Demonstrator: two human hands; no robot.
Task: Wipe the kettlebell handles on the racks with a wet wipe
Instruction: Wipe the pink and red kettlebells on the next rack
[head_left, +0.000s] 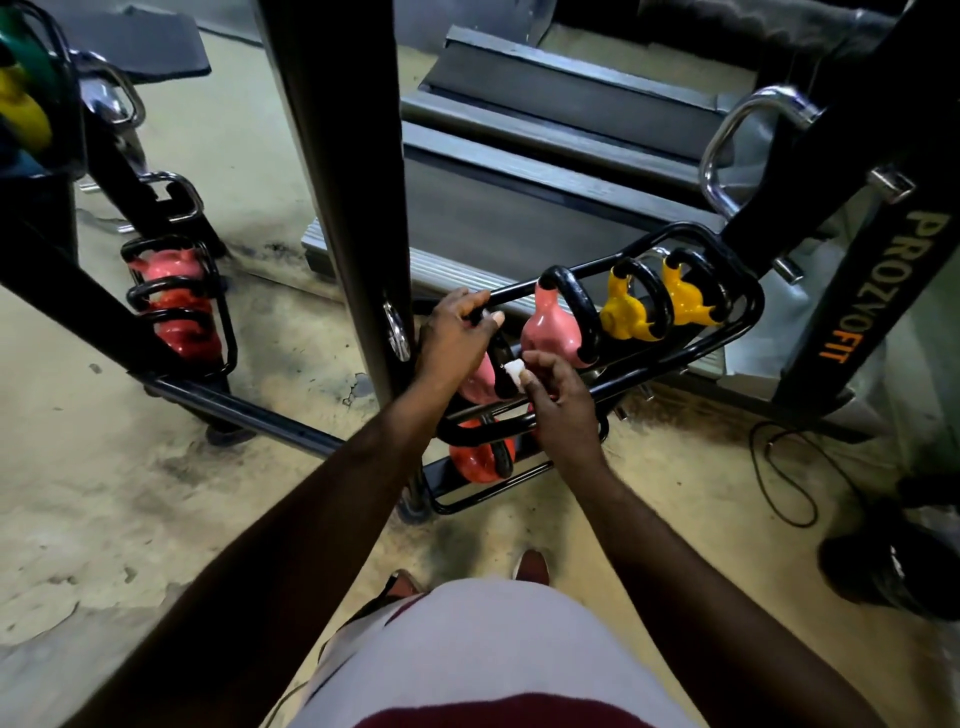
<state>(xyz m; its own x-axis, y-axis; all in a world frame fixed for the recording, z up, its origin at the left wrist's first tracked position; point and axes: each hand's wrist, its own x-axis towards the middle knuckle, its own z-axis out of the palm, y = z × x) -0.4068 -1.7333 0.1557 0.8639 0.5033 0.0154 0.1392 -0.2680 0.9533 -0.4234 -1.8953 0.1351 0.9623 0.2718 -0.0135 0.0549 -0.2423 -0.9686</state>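
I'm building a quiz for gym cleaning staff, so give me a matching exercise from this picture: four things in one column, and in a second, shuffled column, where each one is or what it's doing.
1. left hand
2. right hand
3. yellow kettlebells
4. orange kettlebell

A. on the rack's lower tier
B. pinches the wipe
C. right end of the upper tier
D. grips the top rail

Pairs: 1-D, 2-B, 3-C, 4-A

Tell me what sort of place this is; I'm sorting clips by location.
Most likely a gym: coloured kettlebells sit on a black rack, a treadmill stands behind it, and a tall frame on the right bears lettering ending in FIT.
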